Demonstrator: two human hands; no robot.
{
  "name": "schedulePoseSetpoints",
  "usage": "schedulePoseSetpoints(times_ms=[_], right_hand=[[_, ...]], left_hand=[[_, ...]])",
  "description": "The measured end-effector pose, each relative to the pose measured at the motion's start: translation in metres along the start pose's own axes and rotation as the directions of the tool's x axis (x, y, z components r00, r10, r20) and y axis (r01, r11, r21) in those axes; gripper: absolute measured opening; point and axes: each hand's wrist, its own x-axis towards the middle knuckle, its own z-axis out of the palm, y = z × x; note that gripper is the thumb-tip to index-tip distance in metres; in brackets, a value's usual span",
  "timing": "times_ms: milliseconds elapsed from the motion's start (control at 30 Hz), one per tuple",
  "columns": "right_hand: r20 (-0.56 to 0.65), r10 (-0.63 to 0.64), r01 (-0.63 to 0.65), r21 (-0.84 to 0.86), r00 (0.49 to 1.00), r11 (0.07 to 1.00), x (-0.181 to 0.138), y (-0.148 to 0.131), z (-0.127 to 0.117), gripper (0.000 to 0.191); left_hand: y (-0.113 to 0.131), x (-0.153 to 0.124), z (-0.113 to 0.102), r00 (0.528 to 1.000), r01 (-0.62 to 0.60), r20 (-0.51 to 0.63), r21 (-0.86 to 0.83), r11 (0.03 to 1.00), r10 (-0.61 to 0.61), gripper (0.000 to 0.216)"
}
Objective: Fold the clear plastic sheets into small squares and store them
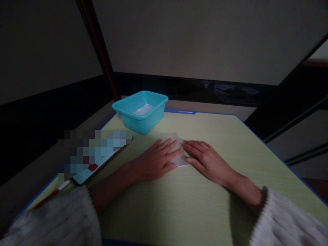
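My left hand (156,161) lies flat with its fingers spread over a thin whitish square sheet (182,160) on the table. Paper, tissue or plastic film: I cannot tell which of these the sheet is. My right hand (206,160) rests palm down at the sheet's right edge, thumb held apart and fingertips at its border. Neither hand grips anything. Part of the sheet is hidden under the left fingers. Beyond the left hand stands a turquoise plastic basin (143,121), with a flat whitish piece (144,109) inside.
A pale yellow-green table (217,126) with blue edging lies beneath my hands. On its left side is a flat, light-blue object (83,175), mostly pixelated. A red and white pen-like stick (55,192) lies by my left sleeve. A wall (189,41) rises behind.
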Motion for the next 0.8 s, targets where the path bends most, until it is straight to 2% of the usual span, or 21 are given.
schedulePoseSetpoints(times_ms=[267,800], right_hand=[[0.056,0.052,-0.051,-0.018,0.997,0.999,0.0030,0.0032,0.0020,0.048],[0.105,0.029,-0.029,0.005,0.994,1.000,0.0073,0.0082,0.0027,0.051]], left_hand=[[-0.0005,-0.0008,-0.0024,1.000,-0.013,0.017,0.008,1.000,0.013,0.047],[0.0007,0.0008,-0.0028,0.999,-0.025,0.025,0.034,0.999,0.024,0.046]])
